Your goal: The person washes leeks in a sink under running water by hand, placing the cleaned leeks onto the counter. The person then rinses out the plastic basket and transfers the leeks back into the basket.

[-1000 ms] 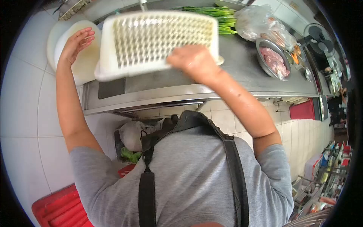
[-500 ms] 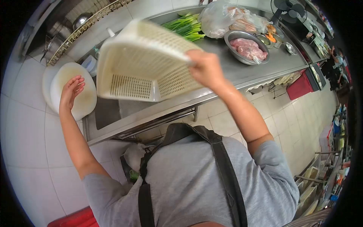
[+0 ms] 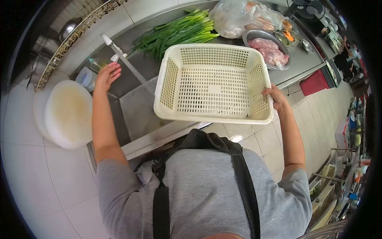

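Observation:
My right hand (image 3: 276, 97) grips the right rim of a cream plastic basket (image 3: 215, 89) with slotted walls and floor. The basket tips toward me with nothing inside, over the edge of the steel counter and sink. My left hand (image 3: 106, 77) holds nothing; its fingers are stretched out beside the white tap (image 3: 106, 39). From that tap a clear stream of water (image 3: 129, 65) runs down toward the basket's left side. Below it, the steel sink (image 3: 139, 107) is partly hidden by the basket.
Green leafy stalks (image 3: 179, 34) lie behind the basket. A steel bowl of raw meat (image 3: 268, 49) and plastic bags (image 3: 234, 20) stand at the back right. Round white chopping boards (image 3: 69, 113) lean at left, near a blue-white container (image 3: 86, 77). A red bin (image 3: 314, 83) stands right.
My right hand has swung the basket right and turned its inside upward. My left hand has moved right, close to the tap, where running water now shows.

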`<move>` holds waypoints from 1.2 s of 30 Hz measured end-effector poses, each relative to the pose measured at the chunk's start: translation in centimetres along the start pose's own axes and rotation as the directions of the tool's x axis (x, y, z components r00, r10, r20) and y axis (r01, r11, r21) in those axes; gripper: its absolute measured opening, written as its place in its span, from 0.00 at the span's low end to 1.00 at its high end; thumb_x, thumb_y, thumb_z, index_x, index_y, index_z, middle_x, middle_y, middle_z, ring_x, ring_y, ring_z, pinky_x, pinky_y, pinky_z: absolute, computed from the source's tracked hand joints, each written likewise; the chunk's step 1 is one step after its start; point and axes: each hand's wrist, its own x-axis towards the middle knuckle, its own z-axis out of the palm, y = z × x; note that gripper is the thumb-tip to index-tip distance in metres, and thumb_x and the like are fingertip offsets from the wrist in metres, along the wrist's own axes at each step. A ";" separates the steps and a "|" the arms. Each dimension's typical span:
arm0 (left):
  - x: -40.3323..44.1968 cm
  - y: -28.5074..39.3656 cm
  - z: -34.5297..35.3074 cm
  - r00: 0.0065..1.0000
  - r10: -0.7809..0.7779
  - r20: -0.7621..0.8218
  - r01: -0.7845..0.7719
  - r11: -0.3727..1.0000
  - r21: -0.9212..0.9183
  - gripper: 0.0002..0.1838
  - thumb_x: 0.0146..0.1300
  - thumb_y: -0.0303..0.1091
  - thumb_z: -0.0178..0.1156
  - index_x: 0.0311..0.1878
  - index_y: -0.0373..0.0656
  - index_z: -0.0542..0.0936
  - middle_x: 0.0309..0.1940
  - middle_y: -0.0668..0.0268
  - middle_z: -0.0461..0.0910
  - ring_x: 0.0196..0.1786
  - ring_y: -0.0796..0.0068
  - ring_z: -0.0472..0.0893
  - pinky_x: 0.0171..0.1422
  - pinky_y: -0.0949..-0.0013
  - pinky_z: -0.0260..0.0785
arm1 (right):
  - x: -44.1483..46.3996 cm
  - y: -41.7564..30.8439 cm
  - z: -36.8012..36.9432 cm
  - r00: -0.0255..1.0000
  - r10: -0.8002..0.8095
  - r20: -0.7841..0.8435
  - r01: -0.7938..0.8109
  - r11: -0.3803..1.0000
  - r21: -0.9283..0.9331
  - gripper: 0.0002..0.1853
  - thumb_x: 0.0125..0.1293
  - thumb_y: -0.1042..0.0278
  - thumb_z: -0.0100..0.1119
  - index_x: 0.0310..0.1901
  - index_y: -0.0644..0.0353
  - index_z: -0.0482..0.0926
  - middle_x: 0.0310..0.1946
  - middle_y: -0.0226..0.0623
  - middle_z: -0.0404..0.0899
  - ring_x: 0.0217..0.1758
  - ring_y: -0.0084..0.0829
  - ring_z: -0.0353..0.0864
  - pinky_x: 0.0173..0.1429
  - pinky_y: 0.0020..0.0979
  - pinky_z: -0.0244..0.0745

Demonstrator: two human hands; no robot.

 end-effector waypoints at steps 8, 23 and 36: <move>18.7 -11.7 1.4 0.946 -0.252 -0.205 0.032 0.702 -0.711 0.18 0.55 0.15 0.42 0.48 0.34 0.73 0.36 0.60 0.74 0.35 0.67 0.75 0.36 0.67 0.73 | 5.1 -2.3 0.3 0.851 -0.432 -0.297 0.044 0.624 -0.780 0.21 0.52 0.76 0.65 0.50 0.67 0.76 0.43 0.43 0.81 0.45 0.38 0.81 0.50 0.37 0.75; 25.4 -12.7 -12.4 0.959 -0.234 -0.160 0.090 0.787 -0.610 0.17 0.61 0.35 0.65 0.49 0.39 0.72 0.39 0.58 0.72 0.38 0.65 0.78 0.41 0.68 0.78 | 2.8 -7.5 14.1 0.773 -0.596 -0.216 0.178 0.531 -0.828 0.17 0.61 0.77 0.57 0.53 0.58 0.78 0.57 0.35 0.76 0.66 0.32 0.69 0.70 0.40 0.60; 21.5 -11.6 -5.5 0.581 0.765 -0.280 -0.118 0.419 0.900 0.26 0.50 0.23 0.66 0.54 0.34 0.70 0.48 0.53 0.76 0.56 0.47 0.72 0.61 0.50 0.60 | 23.8 -10.1 25.8 0.885 -0.456 -0.092 0.465 0.859 0.212 0.28 0.64 0.78 0.56 0.64 0.70 0.60 0.61 0.51 0.67 0.60 0.37 0.71 0.65 0.29 0.68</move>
